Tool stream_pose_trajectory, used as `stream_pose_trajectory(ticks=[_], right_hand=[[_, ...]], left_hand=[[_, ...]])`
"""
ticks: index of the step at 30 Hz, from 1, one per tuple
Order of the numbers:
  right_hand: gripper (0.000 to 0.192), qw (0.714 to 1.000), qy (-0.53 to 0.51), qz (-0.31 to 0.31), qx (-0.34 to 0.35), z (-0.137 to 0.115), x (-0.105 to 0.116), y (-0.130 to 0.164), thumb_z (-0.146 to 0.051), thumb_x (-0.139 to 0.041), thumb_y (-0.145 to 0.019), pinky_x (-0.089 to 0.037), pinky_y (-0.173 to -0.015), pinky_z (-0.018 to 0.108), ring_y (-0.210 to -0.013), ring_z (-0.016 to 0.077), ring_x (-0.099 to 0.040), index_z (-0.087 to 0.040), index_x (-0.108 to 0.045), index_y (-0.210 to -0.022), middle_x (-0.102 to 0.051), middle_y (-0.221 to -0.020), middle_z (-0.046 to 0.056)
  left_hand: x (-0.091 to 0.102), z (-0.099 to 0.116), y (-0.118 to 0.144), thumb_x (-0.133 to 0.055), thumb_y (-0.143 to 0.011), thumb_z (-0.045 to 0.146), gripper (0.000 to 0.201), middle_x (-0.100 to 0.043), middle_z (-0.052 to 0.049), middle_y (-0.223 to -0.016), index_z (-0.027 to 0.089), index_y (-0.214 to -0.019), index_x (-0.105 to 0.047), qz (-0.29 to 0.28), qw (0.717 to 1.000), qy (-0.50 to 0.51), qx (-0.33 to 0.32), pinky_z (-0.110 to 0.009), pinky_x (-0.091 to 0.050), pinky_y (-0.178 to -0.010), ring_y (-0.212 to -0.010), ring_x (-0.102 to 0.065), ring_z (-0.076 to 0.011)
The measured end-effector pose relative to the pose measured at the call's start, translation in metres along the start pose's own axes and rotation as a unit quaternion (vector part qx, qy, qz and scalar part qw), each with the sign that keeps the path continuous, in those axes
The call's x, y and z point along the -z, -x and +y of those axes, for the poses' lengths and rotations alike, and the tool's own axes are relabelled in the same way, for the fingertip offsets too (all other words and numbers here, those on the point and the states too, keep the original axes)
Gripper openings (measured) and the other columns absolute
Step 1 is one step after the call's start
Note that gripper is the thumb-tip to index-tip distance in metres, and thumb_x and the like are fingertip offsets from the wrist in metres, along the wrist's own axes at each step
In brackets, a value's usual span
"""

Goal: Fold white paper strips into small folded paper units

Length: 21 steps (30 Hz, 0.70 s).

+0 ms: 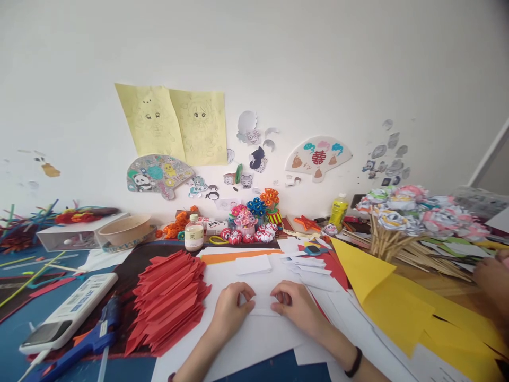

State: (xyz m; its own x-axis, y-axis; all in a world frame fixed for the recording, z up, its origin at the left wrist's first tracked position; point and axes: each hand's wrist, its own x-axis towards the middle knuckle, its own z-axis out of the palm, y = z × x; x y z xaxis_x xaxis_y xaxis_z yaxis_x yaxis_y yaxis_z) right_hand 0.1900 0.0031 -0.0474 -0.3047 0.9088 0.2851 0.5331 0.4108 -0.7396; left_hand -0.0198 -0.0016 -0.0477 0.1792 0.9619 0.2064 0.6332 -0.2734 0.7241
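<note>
Between my two hands lies a small piece of white paper (262, 301), on top of larger white sheets (254, 347). My left hand (233, 309) pinches its left end with thumb and fingers. At the right end, my right hand (295, 307) pinches it the same way. Just beyond my hands rests a folded white paper (253, 264), with several more white paper pieces (312, 269) to its right. A pile of folded red paper strips (169, 300) sits to the left of my left hand.
A blue glue gun (101, 329) and a white power strip (71, 313) lie at left. Yellow paper (397, 297) covers the right side, below bundled paper flowers (397, 212). A glass bottle (193, 233) stands at the back. Another person's hand (493, 276) shows at the right edge.
</note>
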Motion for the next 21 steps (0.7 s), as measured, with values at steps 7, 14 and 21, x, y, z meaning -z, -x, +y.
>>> stream_pose_trajectory(ticks=[7,14,21], right_hand=[[0.007,0.997,-0.044,0.0,-0.059,0.001,0.0,-0.004,-0.014,-0.072,-0.062,-0.037,-0.052,0.022,-0.055,0.0125,-0.05,-0.016,-0.069,-0.068,-0.06,-0.06,-0.001],[0.008,0.998,-0.049,0.012,-0.043,-0.002,0.0,-0.004,-0.011,-0.072,-0.061,-0.038,-0.055,0.022,-0.057,0.0122,-0.052,-0.016,-0.066,-0.059,-0.062,-0.063,0.0],[0.008,0.999,-0.034,0.006,-0.013,-0.002,0.002,-0.003,-0.011,-0.071,-0.064,-0.039,-0.057,0.022,-0.059,0.0122,-0.053,-0.017,-0.068,-0.061,-0.063,-0.067,-0.001]], left_hand=[[0.002,0.003,-0.001,-0.055,-0.069,0.014,0.017,-0.066,0.002,-0.074,0.02,-0.08,-0.066,0.007,1.0,-0.006,-0.001,-0.024,-0.035,-0.061,-0.062,-0.049,-0.0138],[0.007,0.011,0.003,-0.053,-0.071,0.012,0.018,-0.066,0.001,-0.076,0.021,-0.079,-0.065,0.003,0.999,-0.037,-0.038,-0.026,-0.036,-0.067,-0.074,-0.053,-0.0174],[0.009,0.015,0.005,-0.05,-0.072,0.008,0.022,-0.065,0.0,-0.079,0.022,-0.081,-0.065,0.003,0.997,-0.043,-0.064,-0.028,-0.037,-0.07,-0.08,-0.053,-0.019]])
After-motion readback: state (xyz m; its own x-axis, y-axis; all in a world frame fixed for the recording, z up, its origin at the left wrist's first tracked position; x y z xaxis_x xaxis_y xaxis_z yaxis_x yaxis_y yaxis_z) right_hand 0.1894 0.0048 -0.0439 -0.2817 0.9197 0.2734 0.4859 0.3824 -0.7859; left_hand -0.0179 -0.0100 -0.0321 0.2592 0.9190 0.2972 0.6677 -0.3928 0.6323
